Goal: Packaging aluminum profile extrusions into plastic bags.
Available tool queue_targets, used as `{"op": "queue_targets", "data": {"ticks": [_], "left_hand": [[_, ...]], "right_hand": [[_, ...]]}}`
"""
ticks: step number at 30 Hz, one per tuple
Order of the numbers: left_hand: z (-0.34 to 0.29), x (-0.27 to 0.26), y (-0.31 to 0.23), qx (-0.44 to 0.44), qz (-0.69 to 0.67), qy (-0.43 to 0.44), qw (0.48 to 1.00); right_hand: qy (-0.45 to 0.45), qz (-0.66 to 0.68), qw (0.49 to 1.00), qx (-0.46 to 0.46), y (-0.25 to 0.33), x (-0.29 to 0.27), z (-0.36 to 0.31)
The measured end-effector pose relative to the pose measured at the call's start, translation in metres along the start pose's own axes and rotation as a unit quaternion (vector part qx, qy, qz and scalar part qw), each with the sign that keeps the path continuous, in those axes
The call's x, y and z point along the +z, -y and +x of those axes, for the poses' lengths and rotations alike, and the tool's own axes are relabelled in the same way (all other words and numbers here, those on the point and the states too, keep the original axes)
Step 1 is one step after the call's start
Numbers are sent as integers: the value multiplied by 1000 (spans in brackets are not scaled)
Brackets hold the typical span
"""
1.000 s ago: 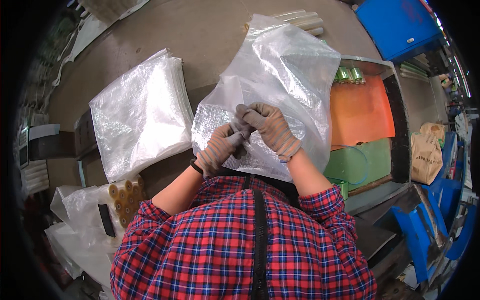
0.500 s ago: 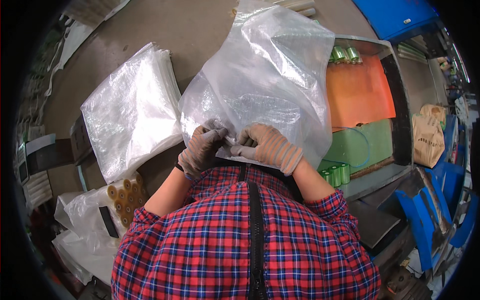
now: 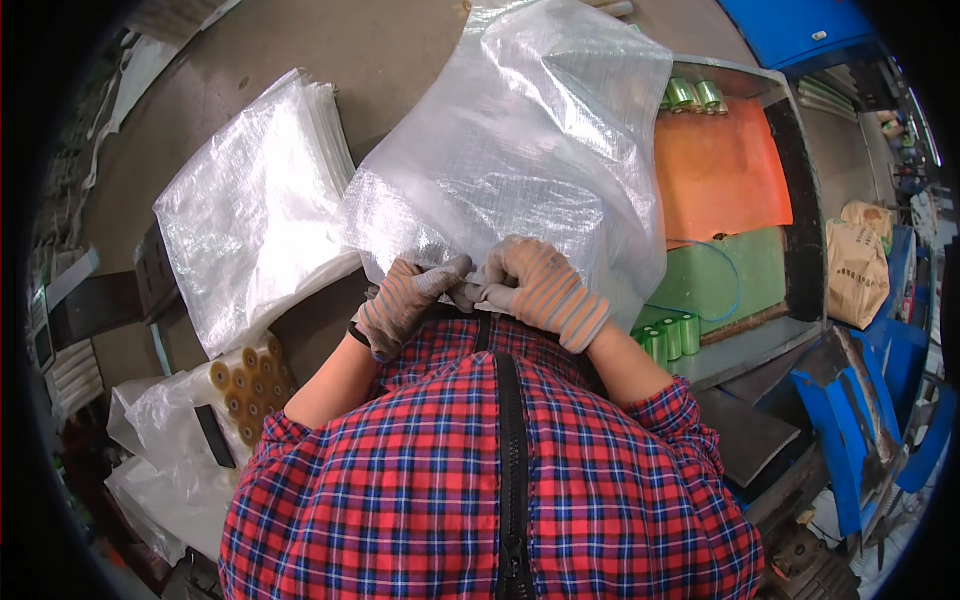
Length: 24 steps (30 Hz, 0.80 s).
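A large translucent white woven plastic bag (image 3: 520,150) lies spread in front of me, its near edge drawn up to my waist. My left hand (image 3: 410,300), in a grey-and-orange striped glove, pinches that near edge with thumb and fingers together. Close beside it, my right hand (image 3: 540,290), gloved alike, grips the same edge with bent fingers. The fingertips of both hands almost meet, and the bit of plastic between them is mostly hidden. To the left lies a stack of similar folded bags (image 3: 255,210).
On the right a metal-rimmed tray (image 3: 805,215) holds an orange sheet (image 3: 722,180), a green surface, a thin blue loop (image 3: 738,290) and several green rolls (image 3: 672,338). Brown-ended rolls (image 3: 250,385) in clear plastic stand at lower left. A paper bag (image 3: 856,272) stands far right.
The bag's left near side has spread toward the left and its edge has shifted in my fingers. My left hand has turned, its thumb now pointing toward the right hand.
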State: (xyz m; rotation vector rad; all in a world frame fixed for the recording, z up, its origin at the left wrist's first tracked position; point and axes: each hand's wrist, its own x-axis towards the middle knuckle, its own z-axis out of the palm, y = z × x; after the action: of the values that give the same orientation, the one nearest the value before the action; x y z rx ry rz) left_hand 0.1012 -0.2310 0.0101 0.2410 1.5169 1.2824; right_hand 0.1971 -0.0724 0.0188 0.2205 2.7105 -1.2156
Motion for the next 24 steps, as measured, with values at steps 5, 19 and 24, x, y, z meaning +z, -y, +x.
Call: {"op": "queue_targets", "data": {"ticks": [5, 19, 24], "left_hand": [[7, -3, 3, 6, -14, 4, 1000], [16, -1, -2, 93, -1, 72, 993], [11, 5, -10, 96, -7, 44, 994]], "right_hand": [[-69, 55, 996, -4, -1, 0, 1], [57, 449, 888, 80, -23, -18, 9], [-20, 361, 925, 113, -14, -24, 9]]}}
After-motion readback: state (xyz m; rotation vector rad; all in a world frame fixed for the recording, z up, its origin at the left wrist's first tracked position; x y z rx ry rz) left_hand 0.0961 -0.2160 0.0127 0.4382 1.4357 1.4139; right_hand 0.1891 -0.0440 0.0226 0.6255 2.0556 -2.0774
